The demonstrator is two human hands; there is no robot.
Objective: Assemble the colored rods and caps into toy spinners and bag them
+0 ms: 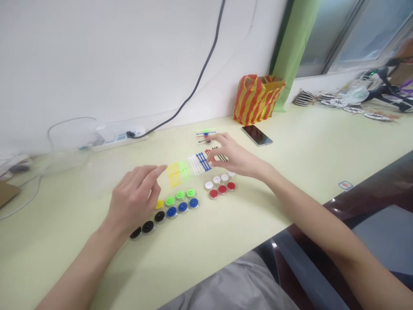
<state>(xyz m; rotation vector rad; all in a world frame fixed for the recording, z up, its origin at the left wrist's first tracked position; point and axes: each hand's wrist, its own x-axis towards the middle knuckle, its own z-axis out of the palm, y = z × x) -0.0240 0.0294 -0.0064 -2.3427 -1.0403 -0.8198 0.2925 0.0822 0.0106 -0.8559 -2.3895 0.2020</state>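
My right hand (232,155) has its fingers apart, with nothing visible in them. Its index fingertip is beside a small stack of discs with coloured arrows (206,134); I cannot tell whether they touch. Its lower fingers hover by the red arrows (208,155) and black arrows (220,154). Blue arrows (203,161) and white arrows (194,164) lie to their left. My left hand (135,196) has its index finger stretched to the edge of the yellow arrows (174,174), next to green arrows (184,171). Under that hand, yellow discs (159,204) and black discs (148,227) are partly hidden.
Green discs (180,195), blue discs (183,207), white discs (217,179) and red discs (222,189) stand in rows on the table (309,142). A phone (257,135), a striped bag (258,99) and a power strip (119,137) with a black cable (201,75) lie behind.
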